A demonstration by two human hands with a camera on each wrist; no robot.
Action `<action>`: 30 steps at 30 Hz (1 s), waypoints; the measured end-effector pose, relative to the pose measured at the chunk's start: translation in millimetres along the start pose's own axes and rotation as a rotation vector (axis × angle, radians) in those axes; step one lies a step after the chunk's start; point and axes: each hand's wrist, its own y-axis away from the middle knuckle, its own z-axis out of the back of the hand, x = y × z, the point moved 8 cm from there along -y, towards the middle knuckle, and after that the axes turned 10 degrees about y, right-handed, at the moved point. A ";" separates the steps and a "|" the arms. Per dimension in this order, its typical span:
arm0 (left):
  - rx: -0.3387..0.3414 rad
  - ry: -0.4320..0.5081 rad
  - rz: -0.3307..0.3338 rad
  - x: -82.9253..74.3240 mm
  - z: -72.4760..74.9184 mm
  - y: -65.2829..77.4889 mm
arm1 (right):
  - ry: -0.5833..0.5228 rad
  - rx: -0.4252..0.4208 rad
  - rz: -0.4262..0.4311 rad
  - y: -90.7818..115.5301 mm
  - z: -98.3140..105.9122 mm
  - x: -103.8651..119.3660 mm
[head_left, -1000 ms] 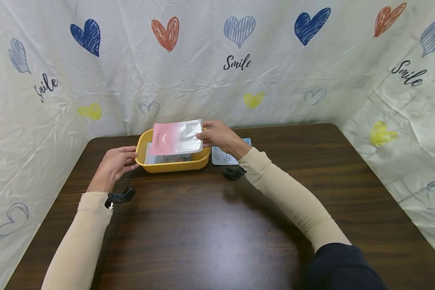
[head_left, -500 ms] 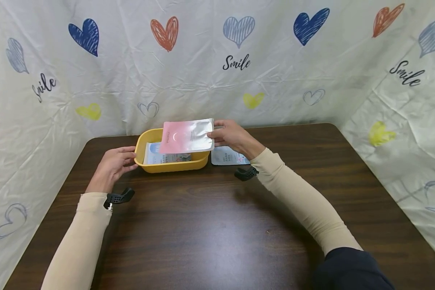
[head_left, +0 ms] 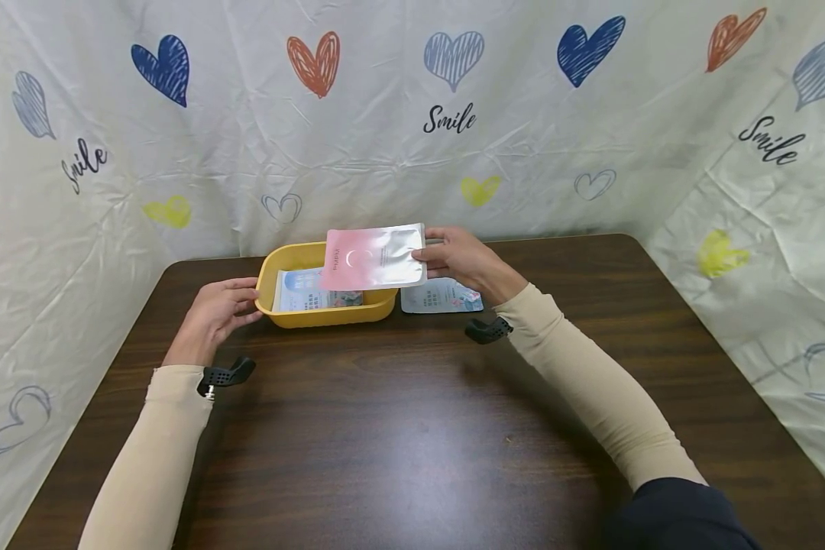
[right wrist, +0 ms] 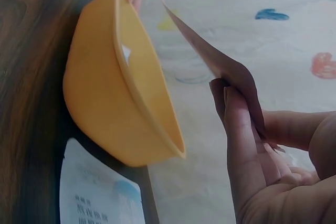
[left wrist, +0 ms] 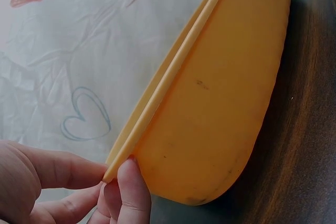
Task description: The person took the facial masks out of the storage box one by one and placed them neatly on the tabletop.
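My right hand (head_left: 466, 260) pinches the right edge of a flat pink-and-silver foil packet (head_left: 367, 258), thumb on one face and fingers on the other. The packet hangs above the right part of a yellow plastic tub (head_left: 330, 316); the right wrist view shows it nearly edge-on. My left hand (head_left: 218, 309) grips the tub's left end, its fingers pinching the rim (left wrist: 152, 100) in the left wrist view. Inside the tub lie a pale blue packet (head_left: 296, 294) and a darker printed one (head_left: 347, 299), partly hidden by the pink packet.
Just right of the tub, a light blue packet (head_left: 443, 298) lies flat on the dark wooden table (head_left: 385, 428). A white cloth (head_left: 385, 153) printed with hearts hangs behind the table and along both sides.
My right hand has moved to the right with the pink-and-silver packet, uncovering more of the packets in the tub and on the table. My left hand and the tub have stayed put.
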 end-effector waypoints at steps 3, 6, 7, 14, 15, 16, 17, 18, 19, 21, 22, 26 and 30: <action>-0.003 0.001 -0.002 -0.3 0.0 -0.2 | -0.005 0.004 0.002 2.6 7.6 -1.3; -0.010 0.000 -0.005 -0.7 0.5 -0.5 | -0.009 -0.002 -0.004 6.0 15.2 -2.4; -0.013 -0.003 -0.005 -0.8 0.9 -0.5 | -0.011 0.000 -0.003 7.2 17.1 -2.5; -0.016 -0.005 0.001 -0.7 1.2 -0.3 | -0.055 0.015 0.000 15.3 28.3 -4.8; -0.016 -0.004 0.003 -0.8 1.0 -0.2 | -0.056 0.018 0.000 15.8 30.0 -5.8; -0.019 -0.001 0.007 -0.6 1.4 -0.5 | -0.053 0.017 -0.002 16.5 31.8 -7.0; -0.019 -0.001 0.009 -0.6 1.5 -0.6 | -0.049 0.015 -0.005 17.2 33.6 -8.2; -0.019 -0.001 0.010 -0.4 1.7 -0.9 | -0.044 0.013 -0.007 17.8 35.6 -9.4; -0.017 -0.001 0.010 -0.5 1.7 -0.8 | -0.041 0.012 -0.008 18.5 37.4 -10.5; -0.017 -0.001 0.009 -0.6 2.0 -1.1 | -0.037 0.014 -0.009 19.6 40.8 -12.7; -0.020 0.000 0.009 -0.6 2.4 -1.3 | -0.039 0.008 -0.012 20.6 43.0 -13.7; -0.017 -0.006 0.009 -0.7 1.9 -1.5 | -0.053 0.003 -0.011 25.0 50.7 -16.6; -0.015 -0.006 0.015 0.5 1.5 -1.9 | -0.059 -0.013 -0.010 31.2 58.7 -19.1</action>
